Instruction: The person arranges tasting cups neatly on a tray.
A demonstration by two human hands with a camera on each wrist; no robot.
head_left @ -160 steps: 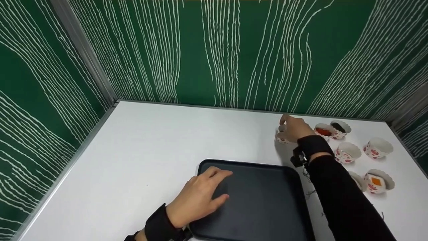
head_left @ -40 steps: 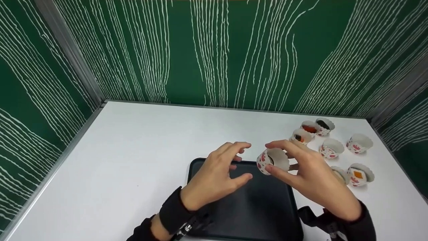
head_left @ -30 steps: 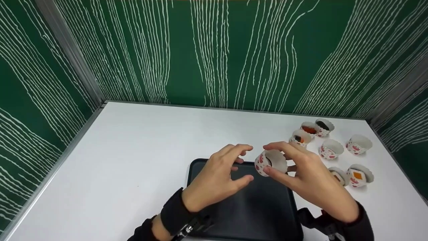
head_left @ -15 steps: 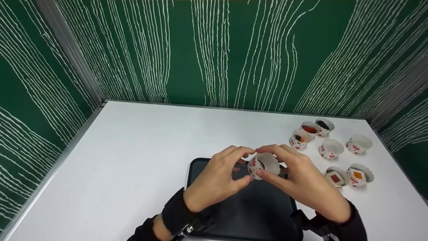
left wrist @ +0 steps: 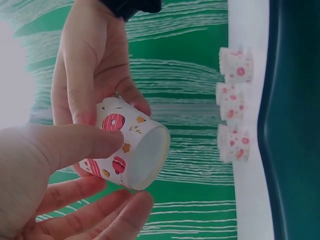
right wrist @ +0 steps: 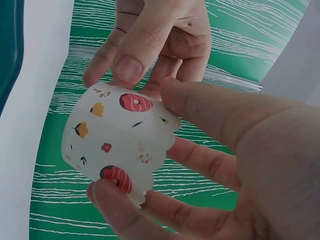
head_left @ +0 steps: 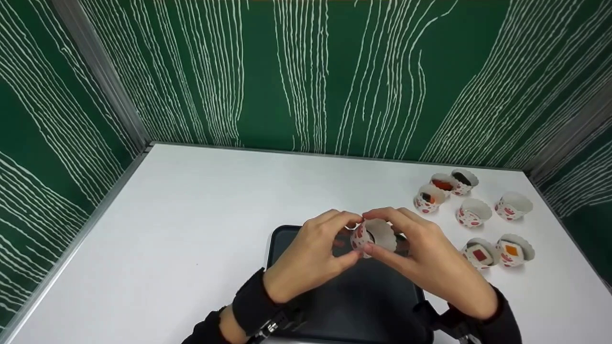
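Observation:
In the head view, a white paper baking cup (head_left: pixel 384 233) with red prints and a scalloped rim is up in the air over the dark tray (head_left: pixel 358 310). My right hand (head_left: pixel 425 255) holds it from the rim side, thumb and fingers around the wall. On the base side, my left hand (head_left: pixel 311 255) has its thumb and fingertips at the cup. The left wrist view shows the cup (left wrist: pixel 147 157) tilted, its base facing away from the right hand. A sliver of something dark shows inside it. In the right wrist view, flowers and red doughnuts decorate the cup's wall (right wrist: pixel 117 130).
Several similar cups stand on the white table (head_left: pixel 215 205) at the right. One cup (head_left: pixel 425 203) holds dark and orange pieces, another cup (head_left: pixel 442 184) red stuff. Two front cups hold white pieces with a red square (head_left: pixel 479 254) and an orange square (head_left: pixel 511 249). A green wall rises behind.
Earlier my right hand was at the back by the cups. It has since brought one cup left over the tray, and in the last second moved it against my left hand's fingertips.

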